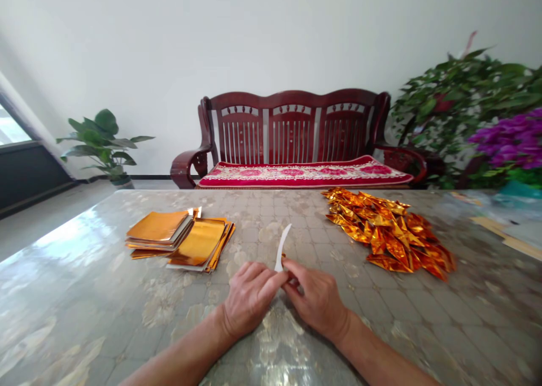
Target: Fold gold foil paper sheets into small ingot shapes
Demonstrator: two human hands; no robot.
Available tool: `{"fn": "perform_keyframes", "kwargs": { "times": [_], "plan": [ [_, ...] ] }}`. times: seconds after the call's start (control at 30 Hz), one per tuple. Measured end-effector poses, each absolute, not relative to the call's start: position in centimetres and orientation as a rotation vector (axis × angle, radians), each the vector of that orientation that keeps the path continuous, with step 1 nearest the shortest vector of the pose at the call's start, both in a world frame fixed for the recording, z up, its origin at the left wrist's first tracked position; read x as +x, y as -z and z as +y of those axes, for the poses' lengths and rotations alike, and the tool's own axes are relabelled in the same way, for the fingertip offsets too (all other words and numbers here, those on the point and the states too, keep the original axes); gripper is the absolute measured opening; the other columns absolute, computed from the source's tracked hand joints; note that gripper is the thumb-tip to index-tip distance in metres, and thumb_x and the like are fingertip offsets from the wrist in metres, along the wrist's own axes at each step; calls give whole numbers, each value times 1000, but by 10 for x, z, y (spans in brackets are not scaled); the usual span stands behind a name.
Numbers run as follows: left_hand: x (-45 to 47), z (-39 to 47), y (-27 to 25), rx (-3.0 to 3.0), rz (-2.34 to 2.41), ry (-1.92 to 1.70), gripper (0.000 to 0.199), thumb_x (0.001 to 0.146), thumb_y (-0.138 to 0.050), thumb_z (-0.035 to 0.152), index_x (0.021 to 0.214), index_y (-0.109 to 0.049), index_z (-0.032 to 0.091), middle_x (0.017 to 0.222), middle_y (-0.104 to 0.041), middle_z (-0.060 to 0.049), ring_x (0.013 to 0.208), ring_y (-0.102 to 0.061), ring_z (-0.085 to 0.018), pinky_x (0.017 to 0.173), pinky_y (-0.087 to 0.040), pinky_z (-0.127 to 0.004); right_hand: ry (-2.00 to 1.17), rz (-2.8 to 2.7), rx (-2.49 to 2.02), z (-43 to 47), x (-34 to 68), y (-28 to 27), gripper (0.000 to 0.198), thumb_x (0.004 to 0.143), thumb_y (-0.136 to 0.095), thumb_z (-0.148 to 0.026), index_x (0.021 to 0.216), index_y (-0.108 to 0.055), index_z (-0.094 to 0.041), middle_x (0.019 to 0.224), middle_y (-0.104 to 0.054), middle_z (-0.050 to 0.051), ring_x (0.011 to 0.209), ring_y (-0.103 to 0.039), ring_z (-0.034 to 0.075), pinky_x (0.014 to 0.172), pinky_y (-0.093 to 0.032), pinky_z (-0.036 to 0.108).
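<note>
Over the glossy, floral-patterned table [127, 301], the left hand [250, 297] and right hand [318, 298] meet, their curled fingertips [293, 266] closed on a thin, curved white slip [283, 248], hiding its lower end. Flat gold foil sheets [201, 240] lie stacked to the left; pointed, shiny folded pieces [393, 233] heap at right. Beyond stands a carved dark-red wooden bench [292, 100].

Wooden bench [292, 99]: slatted back, 12 o'clock
Seat cover [296, 174]: red floral, on the bench
Potted plant [96, 136]: broad leaves, 10 o'clock
Trailing plant [474, 87]: green, 2 o'clock
Purple flowers [514, 137]: near 3 o'clock
</note>
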State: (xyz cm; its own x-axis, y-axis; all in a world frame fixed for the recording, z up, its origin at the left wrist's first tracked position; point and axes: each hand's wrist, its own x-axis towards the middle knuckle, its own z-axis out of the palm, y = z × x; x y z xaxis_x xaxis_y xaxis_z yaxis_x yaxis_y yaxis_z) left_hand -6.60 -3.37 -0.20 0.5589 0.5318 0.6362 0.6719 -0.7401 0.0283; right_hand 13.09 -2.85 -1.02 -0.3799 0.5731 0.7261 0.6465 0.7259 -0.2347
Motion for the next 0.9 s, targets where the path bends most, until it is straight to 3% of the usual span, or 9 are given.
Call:
{"fn": "perform_keyframes", "kwargs": {
  "times": [0.33,0.43,0.5,0.63,0.77,0.9],
  "plan": [
    [-64,-31,9,-2540,-1055,920,18,95,-44,11,84,-55,21,70,-62,-2,71,-53,-17,68,-37,-33,278,-2250,-890,-34,134,11,49,97,-50,-18,146,-45,-23,84,-75,5,69,-68,14,70,-51,24],
    [-63,-31,9,-2523,-1067,928,23,95,-43,12,77,-53,21,67,-60,-2,69,-53,-16,66,-36,-33,327,-2293,-931,-34,133,9,47,96,-48,-16,142,-51,-22,76,-73,3,63,-65,13,64,-48,23],
    [-63,-32,7,-2541,-1065,967,21,95,-44,12,80,-55,21,70,-63,-1,71,-55,-16,68,-38,-33,322,-2264,-1000,-33,133,7,37,94,-51,-17,129,-63,-22,73,-72,3,62,-64,14,61,-45,23],
    [-64,-31,2,-2562,-1104,1028,13,94,-49,15,89,-59,22,76,-66,-1,79,-59,-17,76,-41,-33,115,-2167,-1118,-29,135,7,17,91,-59,-26,98,-75,-25,71,-70,3,64,-64,15,61,-43,23],
    [-68,-23,0,-2580,-1218,992,14,93,-54,18,103,-63,23,90,-70,-3,92,-61,-19,84,-42,-35,-247,-2008,-1118,-21,138,12,13,87,-63,-23,92,-75,-26,78,-73,1,71,-67,15,67,-48,23],
    [-73,-11,0,-2623,-1278,985,13,96,-53,25,99,-66,24,96,-71,-2,95,-61,-18,86,-43,-35,-536,-1857,-1074,-12,142,14,10,83,-65,-22,84,-75,-24,80,-75,0,74,-69,17,73,-52,27]
  ]
}}
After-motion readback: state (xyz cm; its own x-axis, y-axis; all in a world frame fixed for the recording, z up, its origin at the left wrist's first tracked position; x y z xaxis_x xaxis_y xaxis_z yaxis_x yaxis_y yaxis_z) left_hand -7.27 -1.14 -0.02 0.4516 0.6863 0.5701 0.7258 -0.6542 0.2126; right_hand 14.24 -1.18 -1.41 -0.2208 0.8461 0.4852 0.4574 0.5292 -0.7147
